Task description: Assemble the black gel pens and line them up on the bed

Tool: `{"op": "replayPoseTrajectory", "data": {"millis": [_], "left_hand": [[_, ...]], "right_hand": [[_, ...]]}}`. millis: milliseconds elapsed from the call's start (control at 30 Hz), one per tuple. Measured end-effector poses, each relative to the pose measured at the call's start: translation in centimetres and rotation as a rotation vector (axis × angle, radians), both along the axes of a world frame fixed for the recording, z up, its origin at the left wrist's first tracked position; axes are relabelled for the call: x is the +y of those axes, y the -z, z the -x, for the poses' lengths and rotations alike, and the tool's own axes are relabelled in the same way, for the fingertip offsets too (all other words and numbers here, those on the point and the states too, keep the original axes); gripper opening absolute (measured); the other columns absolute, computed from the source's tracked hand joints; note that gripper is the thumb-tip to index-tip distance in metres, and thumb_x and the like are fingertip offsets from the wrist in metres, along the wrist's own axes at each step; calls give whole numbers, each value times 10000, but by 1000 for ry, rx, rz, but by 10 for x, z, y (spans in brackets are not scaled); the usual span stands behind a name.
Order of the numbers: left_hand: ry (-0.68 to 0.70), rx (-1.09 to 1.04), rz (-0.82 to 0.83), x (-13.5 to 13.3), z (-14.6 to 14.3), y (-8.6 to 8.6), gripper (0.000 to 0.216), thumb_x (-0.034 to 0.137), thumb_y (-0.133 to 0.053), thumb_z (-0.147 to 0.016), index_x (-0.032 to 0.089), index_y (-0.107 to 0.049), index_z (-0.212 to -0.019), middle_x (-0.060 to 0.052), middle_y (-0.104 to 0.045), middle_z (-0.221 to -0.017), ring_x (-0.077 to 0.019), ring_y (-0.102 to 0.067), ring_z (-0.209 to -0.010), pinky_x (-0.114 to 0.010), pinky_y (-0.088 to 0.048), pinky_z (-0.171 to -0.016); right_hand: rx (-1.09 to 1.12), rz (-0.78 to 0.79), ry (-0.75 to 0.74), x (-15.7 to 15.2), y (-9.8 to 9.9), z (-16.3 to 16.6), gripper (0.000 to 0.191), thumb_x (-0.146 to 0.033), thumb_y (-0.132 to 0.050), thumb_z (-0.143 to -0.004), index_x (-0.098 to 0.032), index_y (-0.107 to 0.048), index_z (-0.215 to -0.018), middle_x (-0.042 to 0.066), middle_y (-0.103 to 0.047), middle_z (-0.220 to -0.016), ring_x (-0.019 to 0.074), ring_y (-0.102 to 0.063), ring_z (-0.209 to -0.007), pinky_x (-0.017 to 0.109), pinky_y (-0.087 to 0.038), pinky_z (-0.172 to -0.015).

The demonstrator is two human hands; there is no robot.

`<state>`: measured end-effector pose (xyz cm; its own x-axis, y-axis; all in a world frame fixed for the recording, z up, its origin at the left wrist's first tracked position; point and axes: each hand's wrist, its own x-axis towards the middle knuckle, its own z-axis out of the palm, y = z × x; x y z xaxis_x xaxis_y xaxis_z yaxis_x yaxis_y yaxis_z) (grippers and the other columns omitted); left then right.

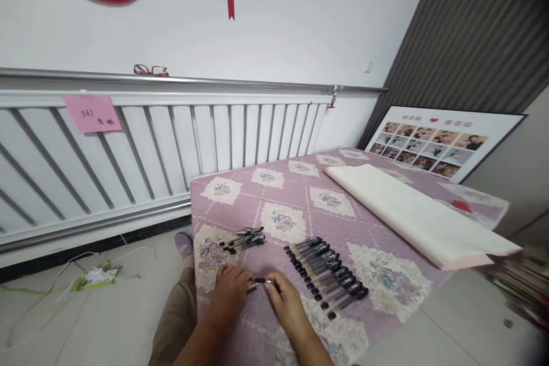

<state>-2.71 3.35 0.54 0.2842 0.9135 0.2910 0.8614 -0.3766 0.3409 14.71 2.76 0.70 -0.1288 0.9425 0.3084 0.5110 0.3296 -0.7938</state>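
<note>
Seen from the head camera, the person sits at the near edge of a table covered by a pink quilted cloth with flower squares (300, 194). The left hand (231, 289) and the right hand (286, 303) are close together on the cloth. Each pinches one end of a slim black plastic pen (261, 281), which spans the gap between them roughly level. Whether it touches the cloth I cannot tell.

Just beyond the left hand lies a small loose heap of black pens (246, 238), lying crookedly against one another. On the outer side of the right hand, a neat slanted row of black pens (328, 275) lies side by side. The row holds far more than the heap, so I'd judge most are already laid out and a handful remain. Well beyond the right hand rests a long cream roll of paper (412, 217).
</note>
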Motion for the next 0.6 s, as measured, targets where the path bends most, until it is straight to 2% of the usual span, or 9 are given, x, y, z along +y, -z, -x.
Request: {"op": "replayPoseTrajectory", "data": {"millis": [167, 333, 433, 600], "left_hand": [[1, -24, -18, 2, 1, 6, 192, 185, -468, -918, 267, -633, -970, -12, -636, -930, -183, -551, -934, -381, -277, -943], [-4, -16, -35, 2, 1, 6, 154, 218, -486, -921, 257, -631, -953, -13, -632, -910, -184, -551, -928, -378, -278, -941], [-4, -2, -30, 1, 1, 3, 148, 205, -498, -917, 267, -629, -948, 2, -633, -907, -176, -550, -925, -367, -278, -930], [7, 5, -26, 2, 1, 1, 151, 197, -496, -916, 256, -631, -950, -6, -631, -913, -174, -545, -926, -360, -281, -914]], "right_hand": [[-74, 3, 21, 1, 1, 2, 278, -361, -439, -884, -215, -574, -689, 15, -614, -693, 167, -580, -689, 253, -447, -639], [14, 20, 64, 2, 4, 2, 178, -332, -511, -827, -208, -615, -901, 27, -654, -805, 172, -605, -737, 263, -474, -697], [13, 29, 29, 1, 1, 1, 185, -345, -479, -851, -210, -603, -822, 26, -641, -777, 173, -605, -748, 258, -471, -699], [-25, 23, 20, 2, -1, 1, 297, -408, -442, -878, -216, -588, -704, 24, -628, -714, 173, -598, -700, 262, -471, -667]]}}
